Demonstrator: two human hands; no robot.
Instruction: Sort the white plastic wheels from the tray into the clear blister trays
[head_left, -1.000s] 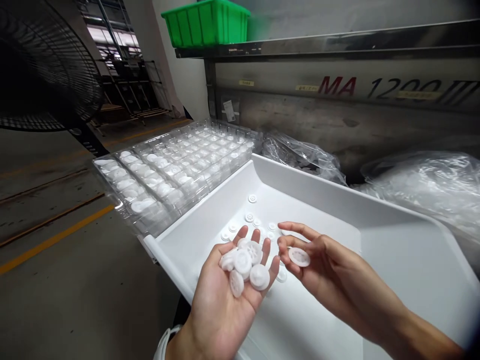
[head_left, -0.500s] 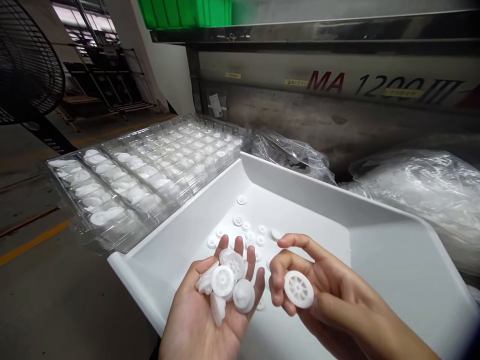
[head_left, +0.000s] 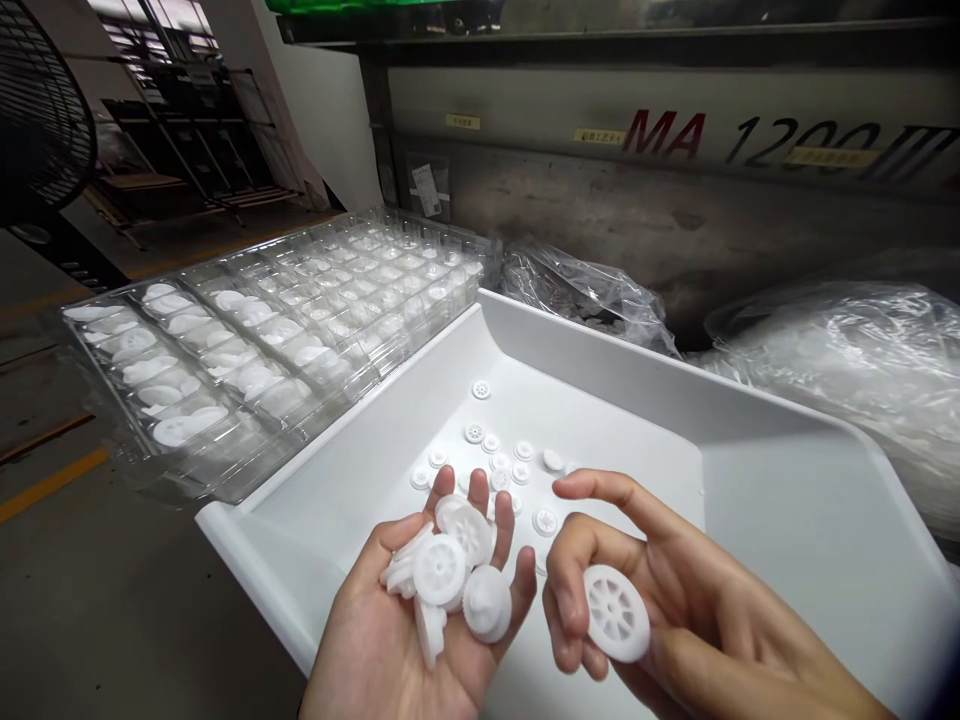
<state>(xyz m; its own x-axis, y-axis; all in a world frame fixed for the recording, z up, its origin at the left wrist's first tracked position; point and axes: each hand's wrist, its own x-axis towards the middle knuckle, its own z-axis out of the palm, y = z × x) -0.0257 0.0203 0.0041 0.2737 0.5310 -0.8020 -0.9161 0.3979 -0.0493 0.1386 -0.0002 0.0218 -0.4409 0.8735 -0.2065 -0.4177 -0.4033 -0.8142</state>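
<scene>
Palm up, my left hand [head_left: 420,620] cradles a small pile of white plastic gears [head_left: 439,568], its fingers curled up around them. To its right, my right hand [head_left: 660,590] holds one white spoked wheel [head_left: 617,613] between thumb and bent fingers, with the index finger stretched out. Both hands are above a light grey bin [head_left: 637,390]. Several small white wheels [head_left: 500,470] lie scattered on the bin's floor behind the hands; some are partly hidden by the fingers.
Left of the bin, clear compartment trays [head_left: 255,330] hold many white parts. Plastic bags [head_left: 847,350] lie behind and to the right. A machine wall [head_left: 555,200] stands at the back. A black fan [head_left: 45,110] is at far left.
My right hand and its wheel have moved slightly down and right, turning the wheel's face more into view. The pile in my left hand has shifted slightly left. The camera view has tilted down.
</scene>
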